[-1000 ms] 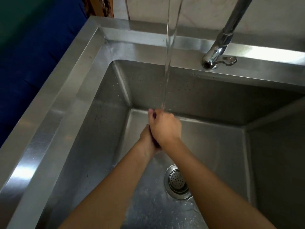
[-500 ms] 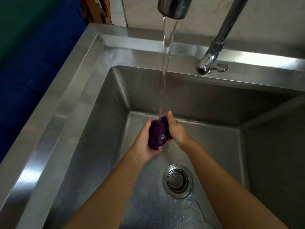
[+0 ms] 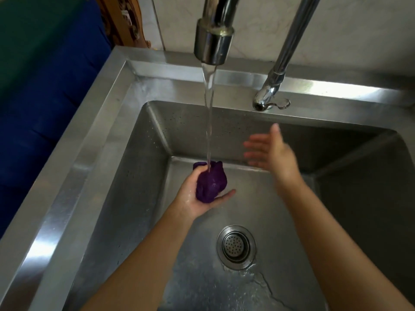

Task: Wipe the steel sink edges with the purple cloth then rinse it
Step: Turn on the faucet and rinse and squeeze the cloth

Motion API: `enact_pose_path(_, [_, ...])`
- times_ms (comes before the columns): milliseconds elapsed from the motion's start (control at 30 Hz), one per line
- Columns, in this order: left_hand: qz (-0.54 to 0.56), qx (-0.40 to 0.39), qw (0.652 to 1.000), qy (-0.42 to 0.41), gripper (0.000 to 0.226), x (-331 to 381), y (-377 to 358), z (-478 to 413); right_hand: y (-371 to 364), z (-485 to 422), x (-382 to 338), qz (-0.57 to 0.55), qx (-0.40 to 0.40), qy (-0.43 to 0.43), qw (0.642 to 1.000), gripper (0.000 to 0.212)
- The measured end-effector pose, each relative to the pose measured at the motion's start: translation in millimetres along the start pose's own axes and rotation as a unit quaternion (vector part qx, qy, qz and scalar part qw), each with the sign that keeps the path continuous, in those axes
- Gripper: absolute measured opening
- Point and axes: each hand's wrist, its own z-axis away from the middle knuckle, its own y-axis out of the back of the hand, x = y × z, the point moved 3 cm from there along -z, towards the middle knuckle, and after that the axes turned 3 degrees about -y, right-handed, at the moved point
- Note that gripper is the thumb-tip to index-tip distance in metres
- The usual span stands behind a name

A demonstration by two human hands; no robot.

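The purple cloth (image 3: 211,185) is wet and bunched into a ball. My left hand (image 3: 189,199) cups and holds it inside the steel sink (image 3: 74,176), with the thumb stretched out under it. A stream of water (image 3: 208,122) from the tap spout (image 3: 213,41) falls straight onto the top of the cloth. My right hand (image 3: 271,153) hovers to the right of the stream, apart from the cloth. Its fingers are spread, blurred and hold nothing.
The drain strainer (image 3: 235,246) sits in the wet basin floor below my hands. The tap's base and small lever (image 3: 270,99) stand on the back rim. A blue and green surface (image 3: 33,97) lies left of the sink.
Both hands were pressing the cloth together under the stream. My right hand has let go and swung up to the right; the left alone keeps the cloth.
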Motion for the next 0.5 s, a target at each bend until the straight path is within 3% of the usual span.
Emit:
enact_pose_path(167, [0.04, -0.029, 0.999, 0.02, 0.064, -5.9, -5.1, 3.1, 18.3, 13.8, -55.7, 0.008, 0.028, 0.059, 0.998, 0.066])
enact_pose_path(300, [0.012, -0.041, 0.999, 0.024, 0.067, -7.4, -3.4, -0.1, 17.6, 12.9, -64.2, 0.032, 0.029, 0.067, 0.997, 0.047])
enact_pose_path(500, [-0.006, -0.024, 1.0, 0.014, 0.072, -11.9, 1.4, -8.1, 18.9, 8.4, -58.7, -0.022, 0.024, 0.087, 0.996, 0.046])
